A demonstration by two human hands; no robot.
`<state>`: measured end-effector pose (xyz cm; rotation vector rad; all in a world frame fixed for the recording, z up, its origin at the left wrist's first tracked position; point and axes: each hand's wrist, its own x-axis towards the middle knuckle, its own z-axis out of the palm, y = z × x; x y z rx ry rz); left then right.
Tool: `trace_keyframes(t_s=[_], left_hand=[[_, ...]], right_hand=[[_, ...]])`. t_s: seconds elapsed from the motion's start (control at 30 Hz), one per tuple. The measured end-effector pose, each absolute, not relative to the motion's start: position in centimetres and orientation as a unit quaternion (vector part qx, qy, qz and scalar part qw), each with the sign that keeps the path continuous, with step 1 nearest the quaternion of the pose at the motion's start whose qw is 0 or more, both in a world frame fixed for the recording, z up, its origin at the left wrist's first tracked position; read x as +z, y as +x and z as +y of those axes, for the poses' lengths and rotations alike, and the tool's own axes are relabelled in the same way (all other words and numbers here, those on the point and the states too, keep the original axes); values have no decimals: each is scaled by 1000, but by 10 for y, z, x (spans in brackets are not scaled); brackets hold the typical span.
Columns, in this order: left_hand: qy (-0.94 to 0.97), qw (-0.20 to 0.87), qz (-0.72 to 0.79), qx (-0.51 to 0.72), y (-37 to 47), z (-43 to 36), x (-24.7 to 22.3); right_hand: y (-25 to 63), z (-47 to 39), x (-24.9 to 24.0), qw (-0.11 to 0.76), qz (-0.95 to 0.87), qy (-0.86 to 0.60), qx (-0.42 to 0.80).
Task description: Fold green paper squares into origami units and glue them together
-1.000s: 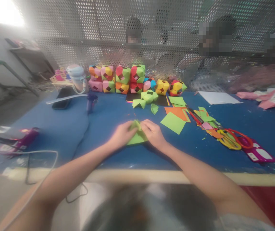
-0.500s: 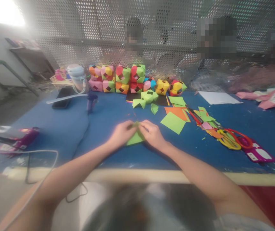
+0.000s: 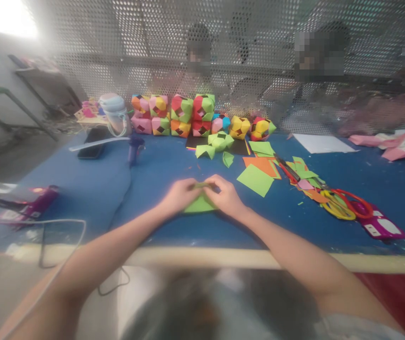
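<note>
Where fingertips meet — green paper [image 3: 199, 204].

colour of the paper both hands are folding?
Light green paper, pinched by left hand and right hand; head view.

Stacked multicoloured folded-paper cubes [image 3: 174, 115] line a perforated metal screen [image 3: 146, 42]; loose green paper squares [image 3: 255, 180], yellow- and red-handled scissors [image 3: 344, 204] lie on the blue table [image 3: 365, 174].

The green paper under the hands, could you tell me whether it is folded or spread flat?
Folded: the green paper shows as a small wedge, pinched at its top by the left hand and right hand.
</note>
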<state>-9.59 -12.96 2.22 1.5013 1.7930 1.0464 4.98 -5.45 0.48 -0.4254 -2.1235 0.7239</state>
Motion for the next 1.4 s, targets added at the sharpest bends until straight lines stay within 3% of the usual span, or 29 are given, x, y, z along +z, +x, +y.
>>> trace_keyframes(t_s=[0.3,0.8,1.0,1.17,1.4], left_hand=[[514,416,614,432,-108,-127,20],[515,453,598,414,-110,-127,23],[544,393,620,405,-110,-125,19],[539,361,631,425,-110,-125,20],[524,375,642,416,-107,-127,22]], right_hand=[[55,-47,3,420,-873,-71,236],[59,-42,2,376,-920,-42,105],[56,-44,1,376,-916,-33,135],[55,-52,5,398,-886,-110,210],[54,-52,6,380,-874,-169,250]])
